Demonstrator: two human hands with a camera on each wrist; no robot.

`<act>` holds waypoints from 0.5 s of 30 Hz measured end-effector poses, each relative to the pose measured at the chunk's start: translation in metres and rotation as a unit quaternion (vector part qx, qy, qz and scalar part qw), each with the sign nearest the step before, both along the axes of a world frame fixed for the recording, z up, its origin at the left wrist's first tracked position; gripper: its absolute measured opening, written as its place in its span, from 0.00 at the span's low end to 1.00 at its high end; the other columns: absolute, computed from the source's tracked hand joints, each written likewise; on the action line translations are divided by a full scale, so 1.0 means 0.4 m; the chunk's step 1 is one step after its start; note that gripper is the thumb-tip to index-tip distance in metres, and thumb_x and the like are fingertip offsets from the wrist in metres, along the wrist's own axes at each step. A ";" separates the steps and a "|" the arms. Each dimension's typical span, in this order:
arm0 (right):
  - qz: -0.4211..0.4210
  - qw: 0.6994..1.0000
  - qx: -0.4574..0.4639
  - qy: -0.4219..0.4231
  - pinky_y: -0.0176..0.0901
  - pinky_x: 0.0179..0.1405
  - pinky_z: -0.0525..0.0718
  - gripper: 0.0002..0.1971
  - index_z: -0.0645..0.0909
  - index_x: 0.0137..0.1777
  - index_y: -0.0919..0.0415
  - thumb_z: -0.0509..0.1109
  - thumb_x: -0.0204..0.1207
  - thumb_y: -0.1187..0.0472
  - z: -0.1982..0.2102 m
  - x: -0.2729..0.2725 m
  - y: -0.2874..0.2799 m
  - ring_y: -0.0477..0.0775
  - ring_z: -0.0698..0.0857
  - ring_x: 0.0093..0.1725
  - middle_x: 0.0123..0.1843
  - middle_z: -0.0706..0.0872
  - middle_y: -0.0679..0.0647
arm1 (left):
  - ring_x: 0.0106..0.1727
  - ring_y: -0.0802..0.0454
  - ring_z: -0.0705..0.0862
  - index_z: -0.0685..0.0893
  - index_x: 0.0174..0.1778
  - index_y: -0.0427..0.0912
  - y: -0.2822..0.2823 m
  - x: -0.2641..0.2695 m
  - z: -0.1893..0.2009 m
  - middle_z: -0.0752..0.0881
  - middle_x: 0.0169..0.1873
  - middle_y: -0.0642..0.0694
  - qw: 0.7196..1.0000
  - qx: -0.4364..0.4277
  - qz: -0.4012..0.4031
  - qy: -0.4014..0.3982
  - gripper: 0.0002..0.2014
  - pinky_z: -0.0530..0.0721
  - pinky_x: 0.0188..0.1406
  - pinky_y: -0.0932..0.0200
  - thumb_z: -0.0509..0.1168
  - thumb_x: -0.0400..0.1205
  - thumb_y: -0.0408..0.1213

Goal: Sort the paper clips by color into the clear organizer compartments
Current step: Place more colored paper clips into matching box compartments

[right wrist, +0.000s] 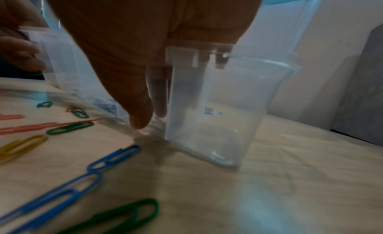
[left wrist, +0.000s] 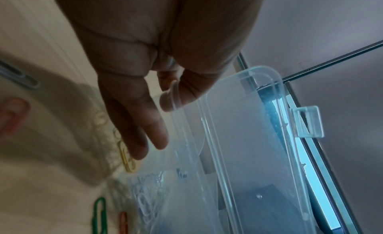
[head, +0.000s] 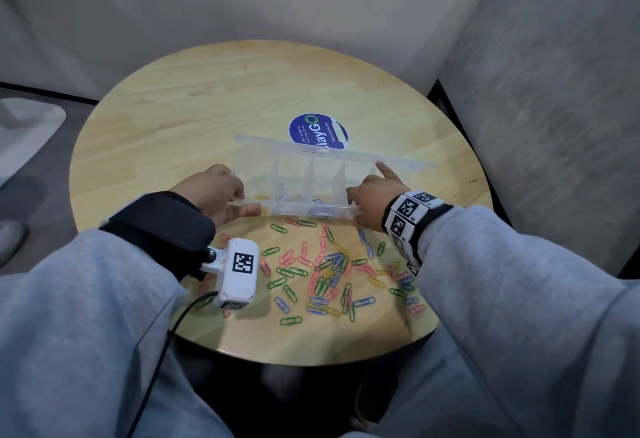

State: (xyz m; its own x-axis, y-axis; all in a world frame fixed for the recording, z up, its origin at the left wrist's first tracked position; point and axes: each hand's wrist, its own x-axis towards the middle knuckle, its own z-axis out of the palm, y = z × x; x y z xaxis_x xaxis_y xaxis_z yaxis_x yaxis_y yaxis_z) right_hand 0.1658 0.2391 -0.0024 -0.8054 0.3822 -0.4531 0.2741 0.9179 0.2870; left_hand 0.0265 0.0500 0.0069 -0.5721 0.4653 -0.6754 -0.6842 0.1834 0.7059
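A clear organizer (head: 311, 174) with several compartments and its lid raised stands mid-table, tilted up on its near edge. My left hand (head: 221, 192) grips its left end, thumb along the front rim (left wrist: 172, 96). My right hand (head: 372, 195) holds the right end, index finger pointing up along the side wall (right wrist: 207, 106). White and yellow clips (head: 282, 195) lie in the left compartments, a few blue ones further right. Loose paper clips (head: 329, 271) in red, green, blue and yellow lie scattered on the wood in front of the box.
The round wooden table (head: 207, 98) carries a blue round sticker (head: 317, 131) behind the organizer. A grey wall panel (head: 554, 91) stands close on the right. A white wrist camera unit (head: 239, 271) with a cable hangs over the near left clips.
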 end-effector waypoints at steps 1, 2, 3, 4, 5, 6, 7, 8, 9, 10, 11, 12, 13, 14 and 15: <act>-0.001 1.000 -0.005 -0.009 0.57 0.80 0.34 0.17 0.74 0.66 0.49 0.60 0.80 0.49 0.000 -0.001 0.000 0.52 0.70 0.75 0.61 0.84 0.54 | 0.62 0.24 0.79 0.65 0.33 0.39 0.000 0.000 -0.003 0.63 0.55 0.36 1.000 -0.002 0.001 0.001 0.15 0.84 0.15 0.64 0.52 0.79 0.16; 0.000 1.000 -0.006 -0.019 0.58 0.80 0.33 0.15 0.76 0.64 0.49 0.59 0.80 0.49 -0.001 -0.001 0.000 0.52 0.70 0.75 0.60 0.84 0.54 | 0.63 0.24 0.78 0.65 0.33 0.39 0.000 0.000 -0.006 0.63 0.55 0.35 1.000 -0.008 0.002 0.006 0.14 0.84 0.16 0.64 0.52 0.79 0.16; 0.002 1.000 -0.003 -0.027 0.58 0.79 0.32 0.14 0.77 0.63 0.49 0.58 0.80 0.49 -0.001 -0.002 -0.001 0.52 0.69 0.75 0.60 0.84 0.54 | 0.63 0.24 0.78 0.65 0.33 0.38 0.000 -0.002 -0.009 0.64 0.55 0.35 1.000 -0.011 0.005 0.007 0.14 0.84 0.16 0.63 0.53 0.79 0.16; 0.002 0.999 -0.003 -0.034 0.59 0.79 0.32 0.14 0.77 0.62 0.49 0.57 0.81 0.49 -0.001 -0.003 -0.001 0.51 0.69 0.75 0.59 0.85 0.54 | 0.63 0.24 0.78 0.66 0.33 0.38 0.000 -0.003 -0.011 0.64 0.55 0.34 1.000 -0.013 0.009 0.009 0.14 0.85 0.16 0.63 0.53 0.79 0.16; 0.001 0.999 -0.004 -0.038 0.59 0.79 0.32 0.14 0.78 0.62 0.49 0.57 0.81 0.50 0.001 -0.005 0.000 0.51 0.69 0.75 0.58 0.85 0.53 | 0.64 0.25 0.78 0.66 0.33 0.38 0.001 -0.004 -0.012 0.65 0.55 0.34 1.000 -0.012 0.011 0.005 0.14 0.85 0.17 0.63 0.54 0.79 0.16; 0.001 0.999 -0.007 -0.042 0.59 0.79 0.32 0.13 0.78 0.61 0.49 0.57 0.81 0.50 0.003 -0.008 0.000 0.51 0.70 0.74 0.57 0.85 0.52 | 0.64 0.26 0.78 0.66 0.33 0.38 0.002 -0.007 -0.012 0.65 0.55 0.34 1.000 -0.009 0.011 -0.003 0.14 0.86 0.18 0.63 0.55 0.79 0.16; 0.000 0.999 -0.008 -0.046 0.59 0.80 0.33 0.13 0.78 0.60 0.49 0.58 0.80 0.50 0.006 -0.012 -0.001 0.52 0.70 0.74 0.56 0.85 0.52 | 0.64 0.27 0.78 0.67 0.33 0.38 0.002 -0.009 -0.013 0.66 0.55 0.34 1.000 -0.009 0.009 -0.005 0.14 0.86 0.19 0.63 0.55 0.79 0.17; 0.002 0.999 -0.007 -0.051 0.59 0.80 0.34 0.13 0.78 0.61 0.49 0.58 0.80 0.51 0.011 -0.014 -0.002 0.52 0.71 0.74 0.57 0.85 0.52 | 0.61 0.27 0.79 0.67 0.33 0.39 0.001 -0.009 -0.012 0.66 0.54 0.34 1.000 -0.008 0.006 -0.005 0.13 0.86 0.19 0.63 0.55 0.79 0.17; 0.006 0.998 -0.005 -0.058 0.59 0.81 0.35 0.14 0.77 0.62 0.50 0.58 0.81 0.51 0.015 -0.015 -0.004 0.52 0.71 0.73 0.57 0.85 0.52 | 0.57 0.26 0.81 0.67 0.33 0.38 -0.001 -0.008 -0.010 0.65 0.54 0.34 1.000 -0.008 0.004 -0.002 0.13 0.86 0.19 0.63 0.54 0.80 0.18; 0.010 0.998 -0.008 -0.060 0.59 0.81 0.35 0.14 0.76 0.64 0.50 0.57 0.81 0.52 0.019 -0.015 -0.005 0.52 0.71 0.73 0.56 0.84 0.52 | 0.53 0.25 0.81 0.67 0.34 0.38 -0.002 -0.007 -0.008 0.64 0.54 0.34 1.000 -0.010 0.002 0.004 0.13 0.86 0.18 0.63 0.53 0.81 0.19; 0.010 0.998 -0.018 -0.054 0.59 0.82 0.35 0.15 0.76 0.64 0.51 0.56 0.81 0.54 0.022 -0.013 -0.004 0.52 0.71 0.73 0.54 0.83 0.53 | 0.49 0.25 0.82 0.68 0.35 0.37 -0.002 -0.007 -0.008 0.64 0.54 0.34 1.000 -0.011 0.001 0.009 0.12 0.86 0.18 0.63 0.52 0.81 0.19; 0.005 0.998 -0.037 -0.042 0.58 0.82 0.34 0.14 0.76 0.63 0.52 0.55 0.82 0.54 0.026 -0.009 -0.003 0.51 0.71 0.73 0.51 0.82 0.53 | 0.45 0.26 0.82 0.69 0.37 0.37 -0.001 -0.007 -0.008 0.64 0.55 0.33 1.000 -0.014 0.000 0.011 0.11 0.86 0.18 0.62 0.51 0.81 0.19; -0.003 0.998 -0.061 -0.026 0.56 0.82 0.33 0.14 0.77 0.61 0.52 0.54 0.82 0.54 0.029 -0.005 -0.002 0.51 0.71 0.73 0.51 0.82 0.52 | 0.41 0.27 0.82 0.70 0.40 0.35 0.000 -0.008 -0.006 0.64 0.56 0.33 1.000 -0.017 0.002 0.010 0.09 0.86 0.17 0.61 0.50 0.82 0.19; -0.013 0.996 -0.086 -0.010 0.55 0.81 0.32 0.13 0.78 0.59 0.52 0.54 0.83 0.53 0.032 -0.002 0.001 0.51 0.72 0.73 0.52 0.83 0.52 | 0.42 0.27 0.82 0.69 0.45 0.33 0.002 -0.008 -0.006 0.65 0.56 0.32 1.000 -0.019 0.003 0.006 0.07 0.86 0.17 0.60 0.49 0.82 0.19; -0.020 0.994 -0.107 0.003 0.54 0.81 0.32 0.13 0.79 0.56 0.52 0.54 0.83 0.51 0.032 0.001 0.004 0.51 0.73 0.72 0.52 0.84 0.52 | 0.46 0.26 0.83 0.67 0.51 0.31 0.003 -0.008 -0.006 0.65 0.54 0.32 1.000 -0.024 0.007 -0.004 0.06 0.86 0.17 0.59 0.48 0.82 0.20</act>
State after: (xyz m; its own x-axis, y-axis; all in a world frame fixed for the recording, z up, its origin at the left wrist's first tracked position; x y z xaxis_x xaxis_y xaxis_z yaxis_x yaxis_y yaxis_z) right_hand 0.1662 0.2409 0.0104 -0.7941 0.3085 -0.5236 0.3123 0.9463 0.0840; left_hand 0.0232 0.0512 0.0046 -0.5734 0.4233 -0.7014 -0.6925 0.2070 0.6911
